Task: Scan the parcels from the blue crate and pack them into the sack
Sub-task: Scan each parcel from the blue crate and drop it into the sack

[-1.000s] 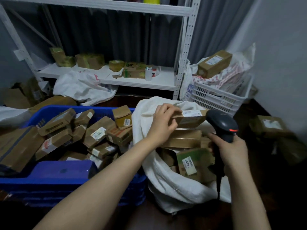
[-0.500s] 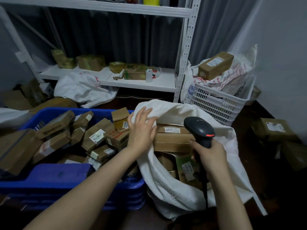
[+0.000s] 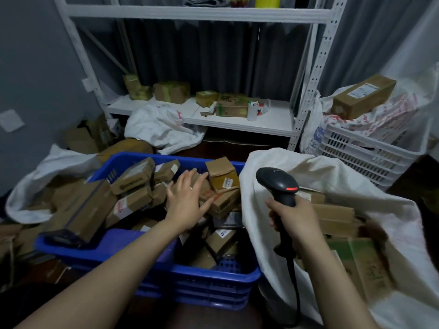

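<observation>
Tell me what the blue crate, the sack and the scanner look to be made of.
Blue crate: moulded plastic, slightly glossy; its walls show a perforated grid.
Sack: probably woven plastic fabric, matt off-white. It folds and creases softly, but the weave is too fine to see.
Scanner: hard black plastic, with a smooth shell, a faint sheen and a red light on top.

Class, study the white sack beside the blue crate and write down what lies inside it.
Brown cardboard parcels are stacked in the sack, plus one box with green print. The right hand and scanner cover some, and the sack's cloth hides whatever lies deeper.
</observation>
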